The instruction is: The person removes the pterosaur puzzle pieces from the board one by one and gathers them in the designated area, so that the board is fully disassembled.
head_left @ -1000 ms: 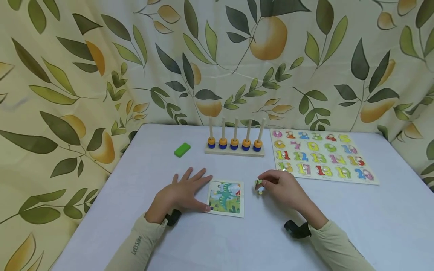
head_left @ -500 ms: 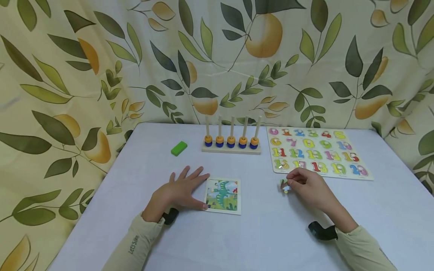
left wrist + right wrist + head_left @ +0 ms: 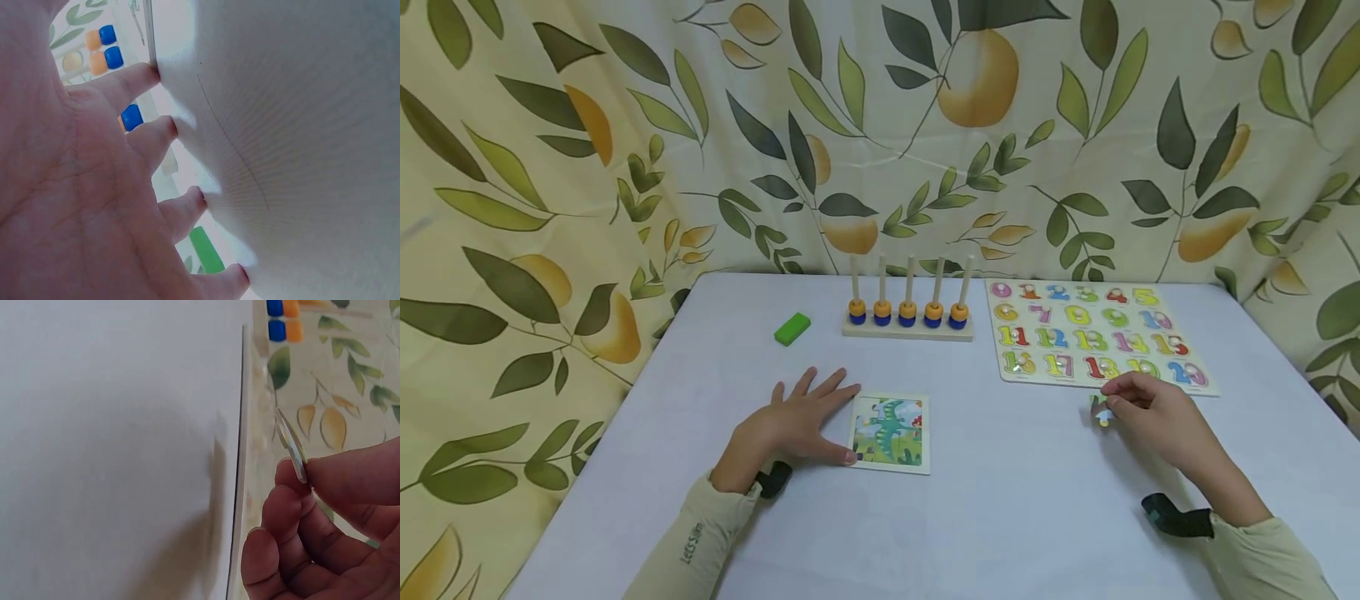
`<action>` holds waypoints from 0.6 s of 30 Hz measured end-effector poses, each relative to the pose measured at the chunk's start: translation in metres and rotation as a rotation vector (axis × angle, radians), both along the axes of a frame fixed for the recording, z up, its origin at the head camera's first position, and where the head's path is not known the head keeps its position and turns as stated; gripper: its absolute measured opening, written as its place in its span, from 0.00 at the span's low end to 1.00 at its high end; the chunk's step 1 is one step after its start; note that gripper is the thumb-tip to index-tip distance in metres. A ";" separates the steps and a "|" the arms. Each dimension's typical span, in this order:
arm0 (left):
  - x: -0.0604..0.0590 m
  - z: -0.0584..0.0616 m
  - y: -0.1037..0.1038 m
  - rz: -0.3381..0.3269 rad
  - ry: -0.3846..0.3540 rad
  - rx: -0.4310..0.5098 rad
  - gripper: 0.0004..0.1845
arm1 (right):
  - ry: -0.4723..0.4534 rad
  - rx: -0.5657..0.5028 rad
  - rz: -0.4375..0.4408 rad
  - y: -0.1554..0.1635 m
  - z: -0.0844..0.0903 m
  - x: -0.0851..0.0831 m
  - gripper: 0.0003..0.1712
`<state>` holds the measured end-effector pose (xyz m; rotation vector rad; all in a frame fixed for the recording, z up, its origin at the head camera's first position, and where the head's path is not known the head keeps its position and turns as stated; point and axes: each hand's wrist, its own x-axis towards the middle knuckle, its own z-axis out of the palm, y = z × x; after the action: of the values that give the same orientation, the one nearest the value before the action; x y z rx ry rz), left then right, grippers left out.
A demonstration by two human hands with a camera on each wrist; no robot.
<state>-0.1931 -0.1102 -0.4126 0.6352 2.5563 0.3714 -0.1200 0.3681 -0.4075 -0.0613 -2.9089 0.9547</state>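
A small square dinosaur jigsaw puzzle (image 3: 889, 431) in a pale frame lies on the table. My left hand (image 3: 793, 423) is spread beside it, with the thumb and index fingertips at its left edge. The left wrist view has this hand's fingertips (image 3: 164, 125) touching the tabletop. To the right, my right hand (image 3: 1163, 417) pinches a puzzle piece (image 3: 1101, 412) between thumb and fingers, just in front of the number board. Seen edge-on in the right wrist view, the thin puzzle piece (image 3: 292, 445) stands out from the fingertips.
A number board (image 3: 1093, 336) lies at the back right. Behind the puzzle stands a peg stacker (image 3: 907, 325) with orange and blue beads on upright rods. A green block (image 3: 792, 329) rests left of it. A leaf-patterned cloth (image 3: 880, 133) hangs behind the table.
My right hand has carried the puzzle piece to the right, away from the dinosaur puzzle. The left hand stays at the puzzle's left edge. The head view has shifted slightly.
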 end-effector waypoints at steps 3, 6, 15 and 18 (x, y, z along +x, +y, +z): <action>0.000 0.000 -0.001 -0.004 0.000 -0.001 0.56 | -0.010 0.014 -0.017 0.012 0.000 0.002 0.08; 0.000 -0.001 -0.001 -0.004 0.003 -0.002 0.56 | -0.023 0.015 -0.026 0.022 -0.001 0.004 0.08; 0.000 -0.002 -0.001 -0.008 0.003 0.003 0.56 | -0.079 0.056 -0.051 0.045 -0.004 0.008 0.10; 0.000 -0.003 -0.001 -0.010 0.009 -0.001 0.56 | -0.117 0.063 -0.063 0.049 -0.004 0.008 0.11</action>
<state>-0.1933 -0.1110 -0.4153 0.6509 2.5611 0.3650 -0.1116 0.4175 -0.4111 -0.2099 -3.0202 0.8775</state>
